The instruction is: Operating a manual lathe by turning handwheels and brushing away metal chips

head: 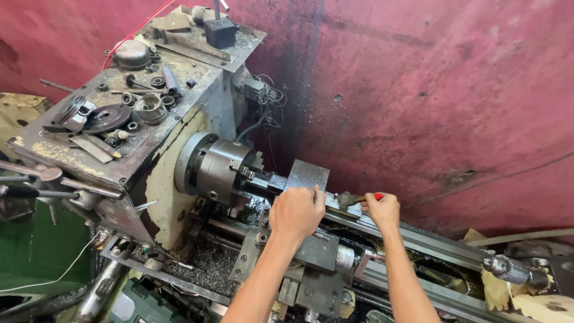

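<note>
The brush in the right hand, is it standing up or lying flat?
Lying nearly flat: the right hand holds the brush sideways, bristles resting on the lathe bed.

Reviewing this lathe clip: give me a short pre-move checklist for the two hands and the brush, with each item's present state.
1. Left hand clear of the chuck: ok, it rests on the tool post area to the right of the chuck.
2. Right hand grips the brush: ok, the fingers close around its red-tipped handle.
3. Brush bristles on the lathe bed: ok, they sit at the rail behind the carriage.
4. Chuck at rest: cannot tell from one picture, though its jaws look sharp, not blurred.
5. Loose parts on the headstock top stable: ok, they lie flat.
6. Metal chips below the chuck cleared: not ok.
</note>
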